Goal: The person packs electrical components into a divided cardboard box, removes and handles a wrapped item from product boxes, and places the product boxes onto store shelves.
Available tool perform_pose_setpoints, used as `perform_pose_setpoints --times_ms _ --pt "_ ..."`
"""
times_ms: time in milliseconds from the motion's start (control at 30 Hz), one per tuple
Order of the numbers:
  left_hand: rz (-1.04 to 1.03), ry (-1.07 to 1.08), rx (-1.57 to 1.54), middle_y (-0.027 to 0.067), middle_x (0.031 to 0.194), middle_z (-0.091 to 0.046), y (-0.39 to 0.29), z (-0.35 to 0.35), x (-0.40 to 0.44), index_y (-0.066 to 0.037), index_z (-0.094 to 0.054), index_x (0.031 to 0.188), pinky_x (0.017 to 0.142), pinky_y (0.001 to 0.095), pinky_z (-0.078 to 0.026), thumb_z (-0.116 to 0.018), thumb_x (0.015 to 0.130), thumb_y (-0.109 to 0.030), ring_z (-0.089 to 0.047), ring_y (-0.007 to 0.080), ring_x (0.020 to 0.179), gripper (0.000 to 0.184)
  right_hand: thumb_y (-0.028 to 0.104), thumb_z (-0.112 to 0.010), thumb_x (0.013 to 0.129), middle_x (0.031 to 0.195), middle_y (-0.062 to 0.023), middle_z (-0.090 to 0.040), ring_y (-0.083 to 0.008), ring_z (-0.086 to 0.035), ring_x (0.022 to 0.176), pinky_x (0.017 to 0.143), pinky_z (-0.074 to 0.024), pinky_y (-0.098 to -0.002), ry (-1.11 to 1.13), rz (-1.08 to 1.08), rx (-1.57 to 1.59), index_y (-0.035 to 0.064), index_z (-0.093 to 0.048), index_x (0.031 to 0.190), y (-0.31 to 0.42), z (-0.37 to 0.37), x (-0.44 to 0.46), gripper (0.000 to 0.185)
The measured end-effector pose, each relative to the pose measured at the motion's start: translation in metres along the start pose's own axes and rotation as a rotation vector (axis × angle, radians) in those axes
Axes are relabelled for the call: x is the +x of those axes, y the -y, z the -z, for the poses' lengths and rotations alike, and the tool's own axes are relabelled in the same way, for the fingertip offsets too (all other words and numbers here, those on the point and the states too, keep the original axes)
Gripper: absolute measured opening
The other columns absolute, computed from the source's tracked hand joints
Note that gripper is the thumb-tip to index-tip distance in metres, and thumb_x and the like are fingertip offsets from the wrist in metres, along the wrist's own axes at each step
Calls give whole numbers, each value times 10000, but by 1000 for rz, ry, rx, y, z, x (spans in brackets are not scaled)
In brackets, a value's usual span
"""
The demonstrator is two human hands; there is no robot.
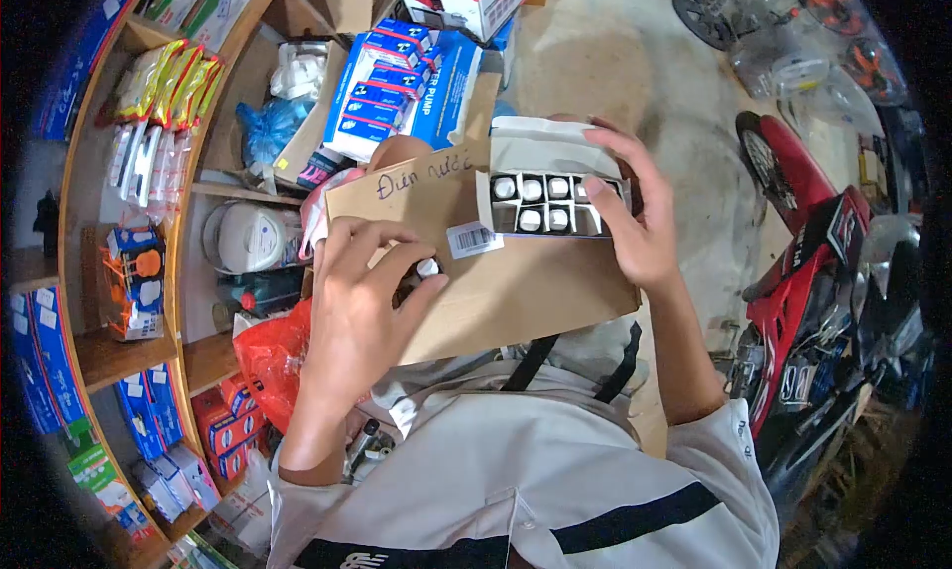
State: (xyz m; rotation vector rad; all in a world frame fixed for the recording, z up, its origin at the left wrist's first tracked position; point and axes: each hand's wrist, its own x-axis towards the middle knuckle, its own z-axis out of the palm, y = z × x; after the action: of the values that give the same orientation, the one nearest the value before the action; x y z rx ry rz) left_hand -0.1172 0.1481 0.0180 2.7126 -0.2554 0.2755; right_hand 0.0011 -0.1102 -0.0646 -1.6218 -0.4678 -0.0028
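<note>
White-topped, a small rounded item (427, 268), judged light, rigid, slippery and best held by its sides, is being pinched by the left hand (362, 286) over flat brown cardboard (535, 291), while an open white thin-card carton (545, 150) is being clamped by the right hand (643, 222).

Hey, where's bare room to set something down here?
The cardboard looks bare below the open white box, between the left hand and right hand. The floor is bare between the blue carton and red motorbike. The left-side shelves are mostly crowded.
</note>
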Motion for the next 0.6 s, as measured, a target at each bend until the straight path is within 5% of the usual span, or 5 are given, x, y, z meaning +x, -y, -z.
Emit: perform_pose_setpoints --times_ms 200,367,600 --pt "12 39 -315 140 959 -711 -25 14 17 0 -696 1092 749 416 -538 -835 762 -36 -665 319 872 359 53 -679 897 1353 -222 -597 -332 -590 1264 1076 -426 -384 -76 48 -104 22 -651 1203 -2 -3 -3 309" --pt "-171 -18 -283 128 1042 -728 -28 -5 50 -22 -729 1082 900 403 -553 -803 759 7 -703 330 985 333 117 -692 880 1364 -243 -585 -394 -593 1255 1074 -438 -414 -77 90 -233 37 -663 1180 -2 -4 -4 312" --pt "-256 161 -261 114 1108 -711 -18 -16 66 -43 -734 981 915 426 -555 -741 688 66 -688 332 1025 312 125 -708 861 1386 -238 -575 -418 -592 1257 1074 -443 -419 -97 33 -232 60 -672 1163 2 -3 -6 310"
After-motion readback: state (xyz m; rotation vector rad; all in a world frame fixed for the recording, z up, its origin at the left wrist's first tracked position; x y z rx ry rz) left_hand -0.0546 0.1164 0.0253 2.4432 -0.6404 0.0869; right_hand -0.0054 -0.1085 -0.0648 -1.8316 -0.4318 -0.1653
